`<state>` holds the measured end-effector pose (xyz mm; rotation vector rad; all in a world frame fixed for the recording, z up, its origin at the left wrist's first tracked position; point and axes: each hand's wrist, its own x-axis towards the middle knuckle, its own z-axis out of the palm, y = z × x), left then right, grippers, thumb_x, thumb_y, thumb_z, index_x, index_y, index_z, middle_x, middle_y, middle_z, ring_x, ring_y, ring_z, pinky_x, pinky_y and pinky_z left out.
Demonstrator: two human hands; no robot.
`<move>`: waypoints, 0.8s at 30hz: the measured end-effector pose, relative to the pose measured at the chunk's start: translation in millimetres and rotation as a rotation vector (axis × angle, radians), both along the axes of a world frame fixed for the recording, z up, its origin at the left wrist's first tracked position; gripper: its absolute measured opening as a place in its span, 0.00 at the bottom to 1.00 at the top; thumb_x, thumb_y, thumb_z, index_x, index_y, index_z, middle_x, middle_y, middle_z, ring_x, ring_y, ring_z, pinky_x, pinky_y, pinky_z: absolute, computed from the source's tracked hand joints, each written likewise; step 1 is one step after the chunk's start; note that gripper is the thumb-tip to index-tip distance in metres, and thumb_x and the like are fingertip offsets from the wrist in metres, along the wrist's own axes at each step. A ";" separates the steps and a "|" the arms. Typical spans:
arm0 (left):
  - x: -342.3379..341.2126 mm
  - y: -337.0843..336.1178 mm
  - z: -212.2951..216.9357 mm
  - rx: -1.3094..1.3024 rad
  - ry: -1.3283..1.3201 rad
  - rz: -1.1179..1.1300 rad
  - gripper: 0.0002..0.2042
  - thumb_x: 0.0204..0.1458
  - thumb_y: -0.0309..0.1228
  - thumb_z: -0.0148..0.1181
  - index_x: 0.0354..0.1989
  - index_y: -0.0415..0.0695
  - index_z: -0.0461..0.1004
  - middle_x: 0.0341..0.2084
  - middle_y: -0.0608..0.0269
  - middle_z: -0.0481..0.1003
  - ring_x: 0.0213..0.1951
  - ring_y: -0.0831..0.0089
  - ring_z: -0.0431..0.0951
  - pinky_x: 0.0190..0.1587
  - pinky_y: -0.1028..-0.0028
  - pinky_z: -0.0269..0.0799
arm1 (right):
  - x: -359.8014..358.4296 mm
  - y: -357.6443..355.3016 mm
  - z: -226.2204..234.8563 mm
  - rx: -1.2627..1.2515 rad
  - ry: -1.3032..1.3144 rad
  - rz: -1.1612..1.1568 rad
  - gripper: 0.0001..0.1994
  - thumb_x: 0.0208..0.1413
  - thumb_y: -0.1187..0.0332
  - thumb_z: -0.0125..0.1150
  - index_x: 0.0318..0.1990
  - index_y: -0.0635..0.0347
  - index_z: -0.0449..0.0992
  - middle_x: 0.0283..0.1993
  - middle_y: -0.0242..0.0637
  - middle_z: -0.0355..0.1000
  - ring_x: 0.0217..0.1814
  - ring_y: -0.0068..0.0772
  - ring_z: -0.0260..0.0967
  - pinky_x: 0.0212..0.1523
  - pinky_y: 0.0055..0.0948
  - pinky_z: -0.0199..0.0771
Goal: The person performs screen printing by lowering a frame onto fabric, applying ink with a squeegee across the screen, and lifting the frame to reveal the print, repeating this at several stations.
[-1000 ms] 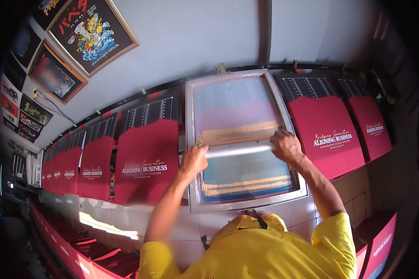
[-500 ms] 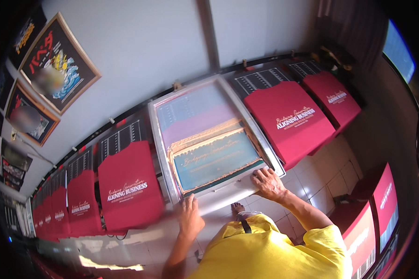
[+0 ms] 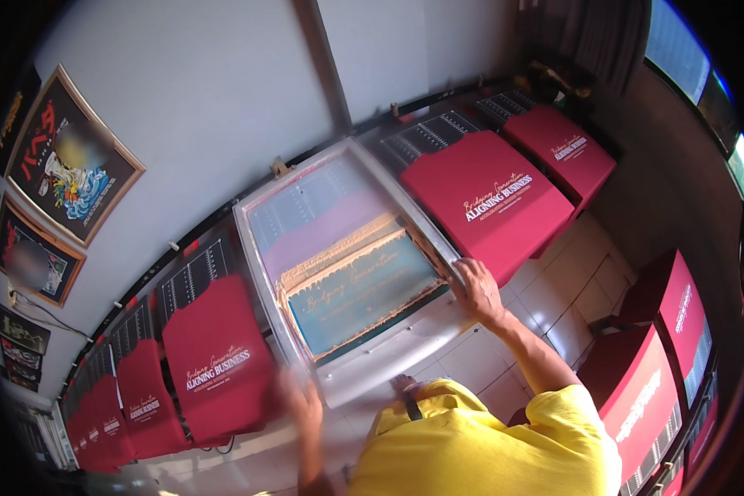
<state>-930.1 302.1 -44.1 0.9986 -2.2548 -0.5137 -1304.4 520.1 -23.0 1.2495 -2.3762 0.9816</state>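
Now left hand [image 3: 304,405] off the screen frame [image 3: 351,269], blurred, right hand [image 3: 475,288] stays gripping

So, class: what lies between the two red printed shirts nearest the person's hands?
In the head view, the metal-framed printing screen lies between the red shirt on its left and the red shirt on its right.

Single head-worn fisheye view only. Looks steeply down and forward from above yellow-shirted shoulders [image 3: 488,446] onto a long worktop [image 3: 504,355] along a white wall [image 3: 198,107]. Close range; framed screen [image 3: 347,264] central. Straight edges bowed towards rim. No second view.
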 end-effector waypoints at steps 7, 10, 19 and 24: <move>8.6 -47.8 -27.2 0.595 0.048 0.239 0.23 0.63 0.40 0.50 0.50 0.26 0.72 0.42 0.43 0.76 0.47 0.61 0.75 0.54 0.69 0.65 | -35.9 -24.6 -38.2 -0.065 -0.386 -0.219 0.17 0.63 0.62 0.49 0.51 0.66 0.73 0.45 0.56 0.75 0.50 0.57 0.72 0.51 0.46 0.71; 4.7 -49.4 -32.9 0.648 0.231 0.321 0.23 0.62 0.39 0.50 0.51 0.26 0.72 0.42 0.47 0.76 0.49 0.64 0.74 0.55 0.70 0.64 | -36.0 -28.7 -23.3 -0.079 -0.554 -0.242 0.17 0.63 0.60 0.48 0.45 0.64 0.77 0.38 0.57 0.75 0.46 0.59 0.74 0.48 0.48 0.71; 1.8 -33.3 -1.5 0.852 0.440 0.362 0.28 0.60 0.44 0.55 0.57 0.30 0.68 0.55 0.49 0.68 0.59 0.61 0.67 0.63 0.66 0.58 | -39.5 -32.3 -24.1 0.009 -0.659 -0.307 0.22 0.64 0.55 0.47 0.28 0.68 0.73 0.19 0.44 0.62 0.23 0.33 0.61 0.30 0.40 0.64; 29.4 -45.2 -15.3 0.639 0.432 0.316 0.27 0.60 0.50 0.53 0.46 0.30 0.72 0.38 0.45 0.75 0.42 0.59 0.74 0.50 0.66 0.66 | -11.2 -31.8 -2.4 -0.098 -0.644 -0.237 0.22 0.63 0.59 0.46 0.21 0.67 0.66 0.16 0.34 0.57 0.21 0.23 0.54 0.23 0.36 0.56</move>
